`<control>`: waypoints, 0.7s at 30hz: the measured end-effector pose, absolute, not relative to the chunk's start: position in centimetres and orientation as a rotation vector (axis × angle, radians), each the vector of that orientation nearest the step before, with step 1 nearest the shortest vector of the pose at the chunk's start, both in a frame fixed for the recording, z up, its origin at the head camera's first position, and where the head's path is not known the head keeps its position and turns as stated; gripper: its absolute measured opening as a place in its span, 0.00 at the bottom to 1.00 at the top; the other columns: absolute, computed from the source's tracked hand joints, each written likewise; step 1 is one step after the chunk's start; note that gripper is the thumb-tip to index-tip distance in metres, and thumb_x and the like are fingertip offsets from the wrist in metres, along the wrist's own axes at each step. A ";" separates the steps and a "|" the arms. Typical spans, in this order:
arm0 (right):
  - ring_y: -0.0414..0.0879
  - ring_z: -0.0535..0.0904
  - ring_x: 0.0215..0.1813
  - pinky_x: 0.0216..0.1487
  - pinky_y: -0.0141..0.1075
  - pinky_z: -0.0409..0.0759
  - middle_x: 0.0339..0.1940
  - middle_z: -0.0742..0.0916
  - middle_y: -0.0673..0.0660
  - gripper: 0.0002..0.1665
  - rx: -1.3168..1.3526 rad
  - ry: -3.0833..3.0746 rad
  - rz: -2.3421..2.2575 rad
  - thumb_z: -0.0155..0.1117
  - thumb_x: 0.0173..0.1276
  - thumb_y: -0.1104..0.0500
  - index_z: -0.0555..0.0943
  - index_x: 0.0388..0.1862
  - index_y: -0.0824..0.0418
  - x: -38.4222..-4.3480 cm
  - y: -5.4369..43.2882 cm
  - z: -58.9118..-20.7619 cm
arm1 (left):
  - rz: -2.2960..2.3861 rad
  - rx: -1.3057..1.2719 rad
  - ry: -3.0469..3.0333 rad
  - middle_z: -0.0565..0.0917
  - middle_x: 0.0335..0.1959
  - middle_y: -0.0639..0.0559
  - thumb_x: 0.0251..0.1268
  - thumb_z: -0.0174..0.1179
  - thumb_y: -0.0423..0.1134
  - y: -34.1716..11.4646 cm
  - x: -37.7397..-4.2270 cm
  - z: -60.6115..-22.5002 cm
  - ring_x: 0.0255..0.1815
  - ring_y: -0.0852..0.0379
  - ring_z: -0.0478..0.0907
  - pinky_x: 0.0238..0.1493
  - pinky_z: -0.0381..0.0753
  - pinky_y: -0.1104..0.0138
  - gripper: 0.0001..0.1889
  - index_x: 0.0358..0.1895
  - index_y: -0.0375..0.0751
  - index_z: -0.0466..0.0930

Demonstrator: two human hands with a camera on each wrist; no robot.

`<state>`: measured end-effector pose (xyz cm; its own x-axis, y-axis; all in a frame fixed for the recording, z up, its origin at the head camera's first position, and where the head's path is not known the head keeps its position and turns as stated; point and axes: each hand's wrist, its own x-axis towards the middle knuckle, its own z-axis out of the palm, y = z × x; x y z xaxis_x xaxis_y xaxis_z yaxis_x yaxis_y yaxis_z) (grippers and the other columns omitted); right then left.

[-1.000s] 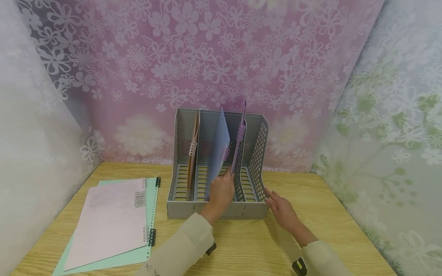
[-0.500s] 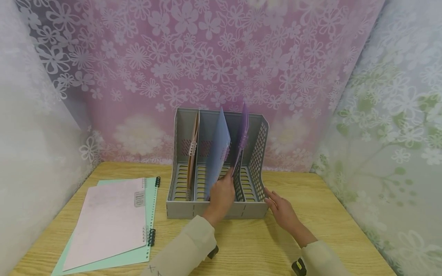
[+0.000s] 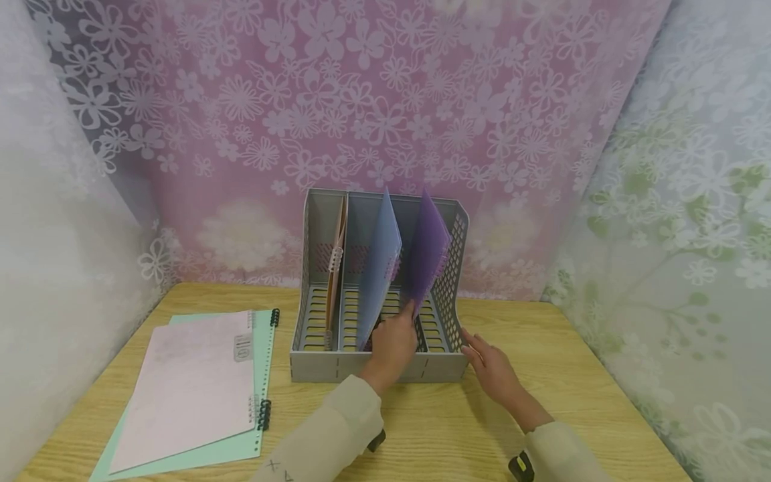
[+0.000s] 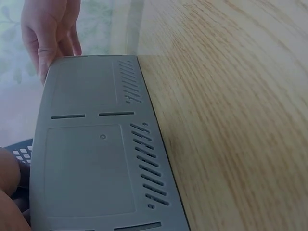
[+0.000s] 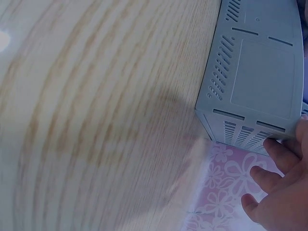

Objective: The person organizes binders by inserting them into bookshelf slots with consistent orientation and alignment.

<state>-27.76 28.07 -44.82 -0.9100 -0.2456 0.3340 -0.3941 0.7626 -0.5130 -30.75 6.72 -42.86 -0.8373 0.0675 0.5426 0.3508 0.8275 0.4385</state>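
In the head view a grey file holder point(image 3: 355, 367) stands on the table. My left hand point(image 3: 393, 347) reaches into it and pinches a purple spiral notebook point(image 3: 429, 244) low at its front edge; the thumb's grip is partly hidden. The notebook stands upright, leaning right; I cannot tell which side of the right-hand divider its base is on. A light blue notebook point(image 3: 381, 261) stands just left of it. A brown spiral notebook point(image 3: 334, 274) is in the left compartment. My right hand point(image 3: 495, 368), fingers fairly straight and spread, rests against the holder's front right corner.
On the table's left lie a pale pink spiral notebook point(image 3: 187, 388) and, beneath it, a mint green one point(image 3: 260, 375) with black rings. The wooden table point(image 3: 572, 388) ends at floral cloths behind and at both sides.
The purple notebook has come down a little and swung to the right, so its broad face shows. My left hand has shifted slightly right with it. The right hand stays put.
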 end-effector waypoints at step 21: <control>0.68 0.63 0.69 0.63 0.63 0.65 0.63 0.75 0.71 0.27 0.507 -2.703 0.876 0.49 0.79 0.58 0.65 0.71 0.70 -27.9 28.1 -44.8 | -0.626 -0.314 -2.604 0.86 0.31 0.50 0.68 0.60 0.42 7.5 -31.1 -43.1 0.16 0.56 0.77 0.13 0.72 0.64 0.23 0.65 0.41 0.74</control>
